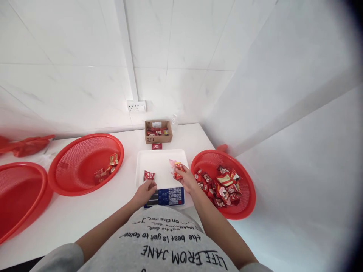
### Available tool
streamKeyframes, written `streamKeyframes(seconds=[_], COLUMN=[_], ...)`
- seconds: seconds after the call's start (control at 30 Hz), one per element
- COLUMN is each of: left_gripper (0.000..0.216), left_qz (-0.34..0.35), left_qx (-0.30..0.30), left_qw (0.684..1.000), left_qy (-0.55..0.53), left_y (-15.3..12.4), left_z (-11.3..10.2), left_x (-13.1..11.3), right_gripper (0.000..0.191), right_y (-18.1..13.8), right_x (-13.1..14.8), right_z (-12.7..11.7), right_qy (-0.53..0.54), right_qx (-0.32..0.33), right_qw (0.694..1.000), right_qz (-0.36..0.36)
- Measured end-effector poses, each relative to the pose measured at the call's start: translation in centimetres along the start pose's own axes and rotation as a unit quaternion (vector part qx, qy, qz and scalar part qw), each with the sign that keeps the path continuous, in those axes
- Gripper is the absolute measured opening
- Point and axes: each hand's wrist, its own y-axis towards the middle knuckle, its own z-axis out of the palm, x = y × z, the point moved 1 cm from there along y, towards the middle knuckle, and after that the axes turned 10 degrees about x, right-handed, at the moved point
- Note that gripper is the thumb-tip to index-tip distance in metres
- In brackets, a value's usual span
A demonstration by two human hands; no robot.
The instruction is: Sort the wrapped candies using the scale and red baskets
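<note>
My right hand (pixel 185 178) is closed around small wrapped snack packets (pixel 178 170), one red and gold and another pink, above the right side of a white weighing tray (pixel 161 158). Curled at the tray's front left edge is my left hand (pixel 146 191); whatever its fingers may hold is hidden. Just beyond its knuckles, a red snack packet (pixel 149 175) shows over the tray. The tray belongs to a digital scale (pixel 164 197) with a blue keypad panel, partly covered by my left hand.
A red basket (pixel 251 189) with many snack packets stands at the right. Another red basket (pixel 85 141) at the left holds several, beside a further red basket (pixel 25 166). Behind the scale are a cardboard box (pixel 159 139) of packets and a single red packet (pixel 157 146). Walls rise behind and right.
</note>
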Motion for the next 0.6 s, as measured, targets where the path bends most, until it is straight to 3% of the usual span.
streamKeyframes(seconds=[0.1,0.2,0.37,0.6], left_gripper=[0.017,0.027,0.041,0.041], left_qz=[0.05,0.081,0.057,0.043], left_qx=[-0.083,-0.123,-0.132,-0.106], left_qw=[0.988,0.966,0.951,0.951], left_qy=[0.117,0.214,0.275,0.288], left_y=[0.5,0.7,1.3,3.2], left_z=[-0.9,-1.8,-2.5,-3.2], left_x=[0.2,0.3,0.2,0.4], right_gripper=[0.034,0.031,0.044,0.077], right_y=[0.1,0.1,-0.7,-1.3], right_x=[-0.6,-1.4,-1.9,-0.9], right_z=[0.1,-0.7,-1.7,-0.7], right_qy=[-0.011,-0.027,-0.022,-0.022], right_qx=[0.019,-0.028,-0.059,0.008], right_qw=[0.999,0.998,0.996,0.999], right_qz=[0.023,0.042,0.06,0.032])
